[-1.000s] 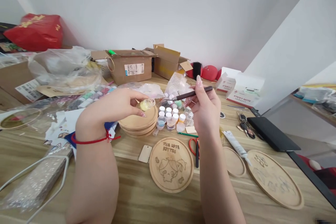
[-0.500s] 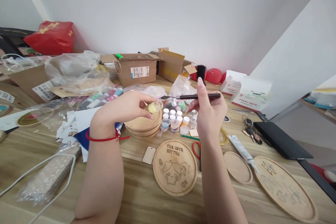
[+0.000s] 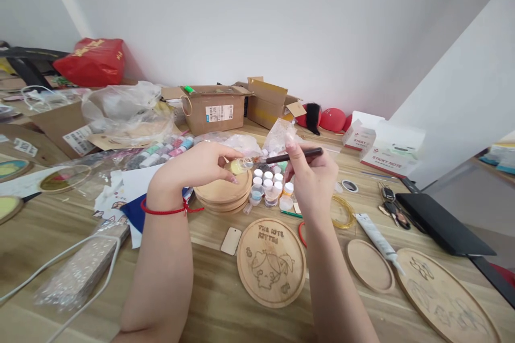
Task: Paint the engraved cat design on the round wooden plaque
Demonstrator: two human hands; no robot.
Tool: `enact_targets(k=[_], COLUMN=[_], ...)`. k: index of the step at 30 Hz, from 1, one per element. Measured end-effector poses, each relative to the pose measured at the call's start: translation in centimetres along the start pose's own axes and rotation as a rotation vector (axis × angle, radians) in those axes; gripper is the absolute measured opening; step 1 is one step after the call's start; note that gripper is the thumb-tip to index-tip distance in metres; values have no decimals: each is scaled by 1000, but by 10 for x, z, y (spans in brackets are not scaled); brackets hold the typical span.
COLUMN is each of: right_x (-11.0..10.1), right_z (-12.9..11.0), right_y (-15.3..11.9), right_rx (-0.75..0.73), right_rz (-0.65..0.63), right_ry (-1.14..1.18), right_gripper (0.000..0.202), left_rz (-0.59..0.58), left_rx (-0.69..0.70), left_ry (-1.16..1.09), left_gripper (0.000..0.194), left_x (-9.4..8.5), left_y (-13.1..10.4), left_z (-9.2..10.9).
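My left hand (image 3: pixel 195 167) is closed on a small clear jar (image 3: pixel 238 165) with pale yellow contents, tipped sideways so its mouth points right. Between the thumb and fingers of my right hand (image 3: pixel 314 178) is a palette knife (image 3: pixel 289 157) with a dark handle. Its metal blade is at the jar's mouth; whether the tip is inside is hard to tell. Below the jar lies a stack of round wooden boards (image 3: pixel 220 193). Nearer me is a round wooden plate (image 3: pixel 271 265) bearing a drawn kitten and lettering.
White-lidded paint pots (image 3: pixel 277 178) cluster right of the stack. A white tube (image 3: pixel 376 238), a small wooden plate (image 3: pixel 370 266) and a large drawn-on oval board (image 3: pixel 446 297) lie at right. Cardboard boxes (image 3: pixel 215 110) stand behind. A wrapped package (image 3: pixel 82 265) and white cable lie at left.
The palette knife has come down and left, its blade now reaching the jar's mouth. My right hand has lowered with it. The jar stays tipped in my left hand; the whole view has shifted slightly.
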State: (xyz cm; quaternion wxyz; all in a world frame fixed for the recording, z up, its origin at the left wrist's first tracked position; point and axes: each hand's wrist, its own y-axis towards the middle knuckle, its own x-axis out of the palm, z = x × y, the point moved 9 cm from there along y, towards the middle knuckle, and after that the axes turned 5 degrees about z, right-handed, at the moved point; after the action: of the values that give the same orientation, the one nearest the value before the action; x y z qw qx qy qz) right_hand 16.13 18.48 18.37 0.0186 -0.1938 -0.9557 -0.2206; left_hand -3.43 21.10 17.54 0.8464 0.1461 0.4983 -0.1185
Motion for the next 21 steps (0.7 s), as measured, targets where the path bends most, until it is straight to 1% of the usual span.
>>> enact_targets(k=[2,5,8,11,15,17,21], right_x=[4,12,18,22,31,35,40], right_z=[5,14,20,26,39,46,56], right_y=[0,-1,-2,-3,-7,-9,-11], right_rx=[20,54,75,141,266,320,358], right_rz=[-39,-111,-148,-162,-171,-162,-145], right_ry=[22,15,5,61,140,170,230], right_gripper=[30,38,43,44,47,47,43], left_rz=[10,25,27,56,73,77,96], left_rx=[-3,1,34,58,36,13,-28], left_ry=[5,23,39,48,42,34,43], left_gripper=[51,50,47,45,41,42,45], left_x=[-1,-2,-3,-7,-11,-12,-14], left_y=[0,0,-1,-2,-4,-4,-3], left_z=[0,1,2,1,-3,-5,-12])
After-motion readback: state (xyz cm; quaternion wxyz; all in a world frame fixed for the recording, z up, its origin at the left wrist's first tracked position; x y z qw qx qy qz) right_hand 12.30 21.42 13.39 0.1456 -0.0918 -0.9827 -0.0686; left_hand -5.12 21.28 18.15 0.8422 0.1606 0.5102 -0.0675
